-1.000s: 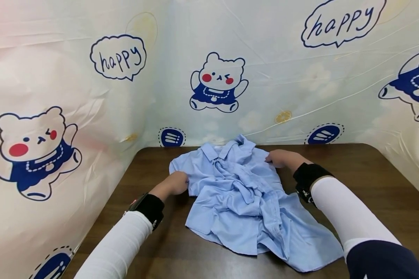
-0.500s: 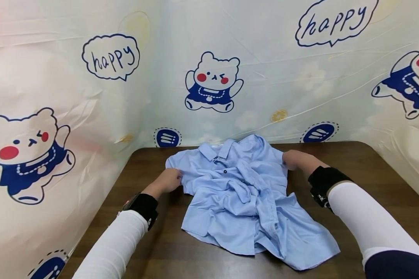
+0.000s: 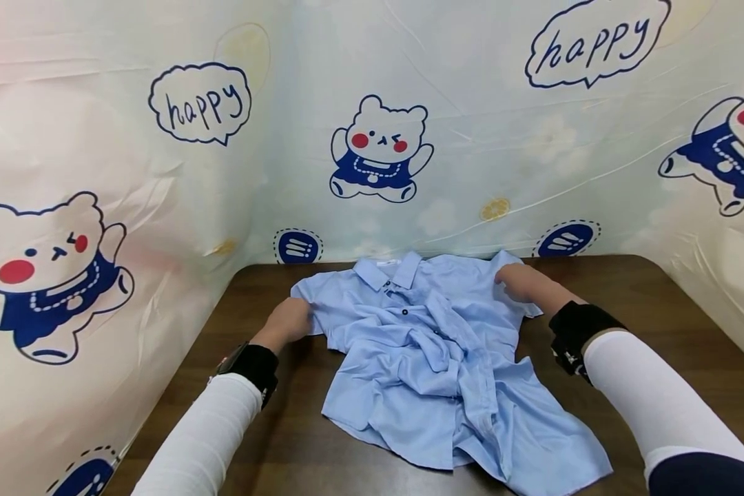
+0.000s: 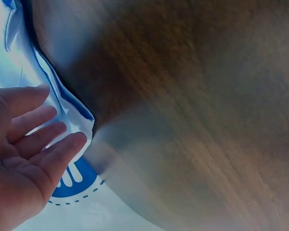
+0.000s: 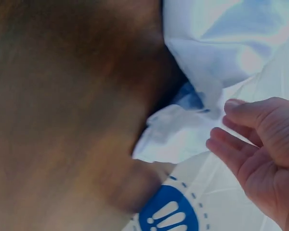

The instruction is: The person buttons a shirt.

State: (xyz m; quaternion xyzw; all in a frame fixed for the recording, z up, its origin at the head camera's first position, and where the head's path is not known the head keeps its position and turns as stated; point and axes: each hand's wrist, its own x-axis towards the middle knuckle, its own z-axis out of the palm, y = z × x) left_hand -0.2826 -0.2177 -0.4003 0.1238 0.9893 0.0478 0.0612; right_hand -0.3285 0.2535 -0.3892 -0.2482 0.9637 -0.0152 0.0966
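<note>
A light blue short-sleeved button-up shirt (image 3: 409, 386) lies front up on the table, its collar at the far edge and its body rumpled. My left hand (image 3: 288, 320) is at the sleeve on the left; in the left wrist view the left hand (image 4: 29, 149) has loosely bent fingers spread apart beside the sleeve cloth (image 4: 70, 113). Over the opposite sleeve is my right hand (image 3: 521, 282). The right wrist view shows the right hand (image 5: 265, 149) with thumb and fingers parted, close to the sleeve's folded hem (image 5: 173, 137).
The brown wooden table (image 3: 273, 441) has rounded far corners. Directly behind it hangs a pale curtain (image 3: 471, 138) printed with bears and "happy" bubbles, which also runs along both sides.
The right hand has moved outward, spreading that shoulder and sleeve to the right, and has now loosened. The left hand has shifted slightly outward along its sleeve. The collar lies flatter.
</note>
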